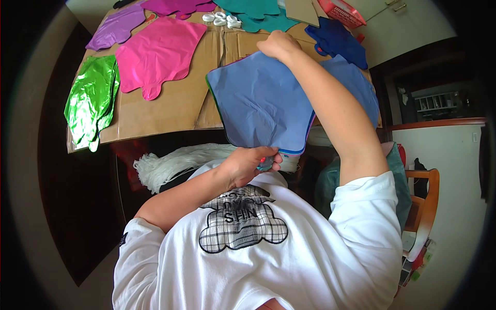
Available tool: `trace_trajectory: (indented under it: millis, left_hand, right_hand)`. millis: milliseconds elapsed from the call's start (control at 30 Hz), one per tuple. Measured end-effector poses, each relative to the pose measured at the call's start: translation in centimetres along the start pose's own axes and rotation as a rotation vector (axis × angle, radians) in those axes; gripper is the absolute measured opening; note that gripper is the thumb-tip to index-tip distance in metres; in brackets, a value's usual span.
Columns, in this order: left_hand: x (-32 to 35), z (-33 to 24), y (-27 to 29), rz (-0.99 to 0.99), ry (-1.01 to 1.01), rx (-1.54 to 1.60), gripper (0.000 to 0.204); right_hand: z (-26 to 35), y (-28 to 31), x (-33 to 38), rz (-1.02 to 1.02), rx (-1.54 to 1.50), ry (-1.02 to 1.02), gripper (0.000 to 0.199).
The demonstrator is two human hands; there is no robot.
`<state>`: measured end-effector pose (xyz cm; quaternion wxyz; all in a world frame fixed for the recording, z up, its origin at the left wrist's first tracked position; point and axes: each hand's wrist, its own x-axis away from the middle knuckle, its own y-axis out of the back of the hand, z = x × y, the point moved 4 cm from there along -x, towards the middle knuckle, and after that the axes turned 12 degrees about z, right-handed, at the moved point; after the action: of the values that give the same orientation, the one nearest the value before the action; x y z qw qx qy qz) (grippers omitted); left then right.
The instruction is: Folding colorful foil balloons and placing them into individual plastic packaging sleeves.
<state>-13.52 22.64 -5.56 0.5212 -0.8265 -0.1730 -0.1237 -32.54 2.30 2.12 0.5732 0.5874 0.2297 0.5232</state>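
Note:
A stack of flat, uninflated foil balloons, with a blue foil balloon (pixel 261 103) on top, spans the table's near edge and my lap. Green and purple rims peek out beneath the blue one. My left hand (pixel 250 164) is closed around the stack's gathered near end, where a bit of red and teal shows between the fingers. At the far corner, my right hand (pixel 279 45) is closed on the blue balloon's edge; its fingertips are partly hidden. Another blue foil balloon (pixel 354 82) lies under my right forearm.
Brown cardboard (pixel 178 111) covers the table. Flat balloons lie on it: green (pixel 90 95), pink (pixel 160 54), lilac (pixel 116 26), teal (pixel 263 21) and dark blue (pixel 338 40). White bundled ties (pixel 220 20) sit far back, near a red basket (pixel 343 13). White strings (pixel 181 161) hang by my lap.

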Motion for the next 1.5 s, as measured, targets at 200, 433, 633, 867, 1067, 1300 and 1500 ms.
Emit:
trace_trajectory:
  millis: [200, 433, 633, 867, 1067, 1300, 1500]
  left_hand:
    - [0.2, -0.1, -0.1, 0.053, 0.018, 0.114, 0.017]
    - [0.4, -0.6, -0.4, 0.027, 0.039, 0.117, 0.015]
    - [0.6, -0.8, 0.2, -0.013, 0.019, 0.097, 0.016]
    - [0.0, -0.6, 0.5, 0.090, 0.041, 0.092, 0.021]
    - [0.3, -0.7, 0.6, 0.081, 0.040, 0.084, 0.017]
    - [0.5, -0.5, 0.7, 0.094, 0.035, 0.135, 0.013]
    - [-0.7, 0.0, 1.2, 0.040, 0.031, 0.162, 0.014]
  right_hand:
    - [-1.2, -0.1, -1.3, 0.089, -0.207, 0.016, 0.023]
    - [-2.3, -0.8, -2.0, 0.084, -0.255, 0.094, 0.025]
    - [-3.5, -0.3, -1.4, 0.502, -0.859, 0.107, 0.032]
    - [-6.3, 1.3, -0.3, 0.593, -0.892, 0.236, 0.023]
    - [-4.9, -0.1, 0.7, 0.360, -0.546, 0.203, 0.033]
    - [-4.1, -0.9, 0.2, 0.385, -0.723, 0.194, 0.038]
    - [-0.8, -0.3, -0.8, 0.051, -0.176, -0.014, 0.063]
